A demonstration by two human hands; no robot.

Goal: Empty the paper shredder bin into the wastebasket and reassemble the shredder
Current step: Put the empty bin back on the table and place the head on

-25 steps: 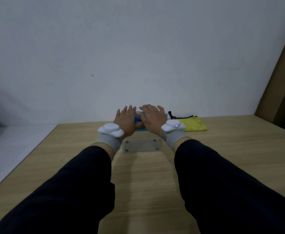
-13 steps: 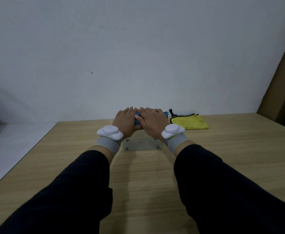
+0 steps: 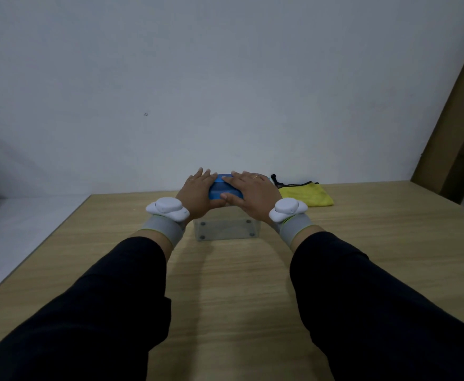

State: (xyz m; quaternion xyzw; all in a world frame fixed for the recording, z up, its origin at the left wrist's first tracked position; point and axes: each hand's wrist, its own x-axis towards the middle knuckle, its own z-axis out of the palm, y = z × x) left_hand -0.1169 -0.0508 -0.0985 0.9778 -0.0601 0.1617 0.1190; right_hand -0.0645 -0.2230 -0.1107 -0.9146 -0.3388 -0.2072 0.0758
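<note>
A small shredder stands at the far middle of the wooden table [image 3: 225,284]. Its blue head [image 3: 221,191] sits above a clear plastic bin [image 3: 226,229] with screws at the corners. My left hand [image 3: 196,193] grips the head's left end, fingers over the top. On the right end lies my right hand [image 3: 250,195], fingers across the top and thumb along the front edge. The hands hide most of the head, so whether it still rests on the bin I cannot tell. No wastebasket is in view.
A yellow cloth pouch [image 3: 305,195] with a black cord lies just right of the shredder, near the white wall. A brown board [image 3: 456,133] leans at the far right. The table's left edge [image 3: 33,251] borders a pale surface.
My hands have moved slightly apart on the head, so more of the blue top shows between them. The clear bin has stayed in place.
</note>
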